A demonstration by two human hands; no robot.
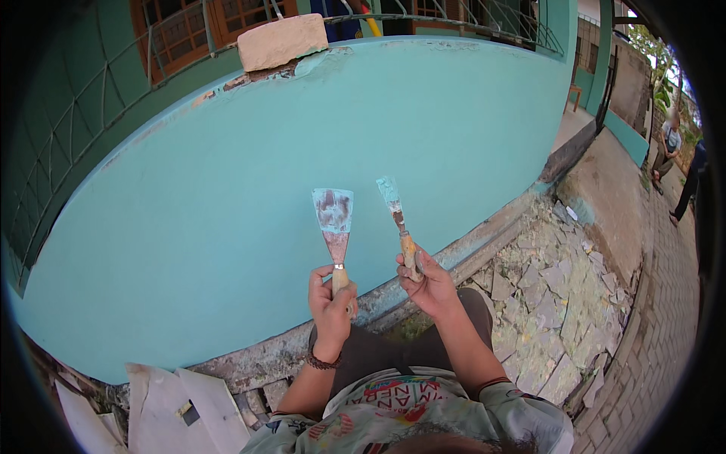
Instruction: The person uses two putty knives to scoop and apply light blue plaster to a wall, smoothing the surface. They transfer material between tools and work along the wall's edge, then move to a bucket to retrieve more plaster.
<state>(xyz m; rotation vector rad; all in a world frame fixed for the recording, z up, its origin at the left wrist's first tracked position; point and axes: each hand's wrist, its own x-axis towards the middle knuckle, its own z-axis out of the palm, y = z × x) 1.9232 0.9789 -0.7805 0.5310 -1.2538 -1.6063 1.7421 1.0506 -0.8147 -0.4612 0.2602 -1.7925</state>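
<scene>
My left hand [333, 306] is closed round the wooden handle of a wide putty knife [334, 219], held upright with its blade up. Turquoise paste and brownish smears coat that blade. To its right, my right hand [429, 281] grips a narrower putty knife [393, 204] by its worn wooden handle. Turquoise paste covers its tip, and the lower blade looks rusty. The two blades stand apart, side by side, in front of a turquoise wall [227, 174]. Whether either blade touches the wall I cannot tell.
A pale block [283, 44] sits on the wall's chipped top edge, below a metal railing [98, 98]. Broken stone paving [552, 303] lies to the right, beside a brick path [658, 333]. White sheets [181, 408] lie at lower left. A person [667, 147] sits far right.
</scene>
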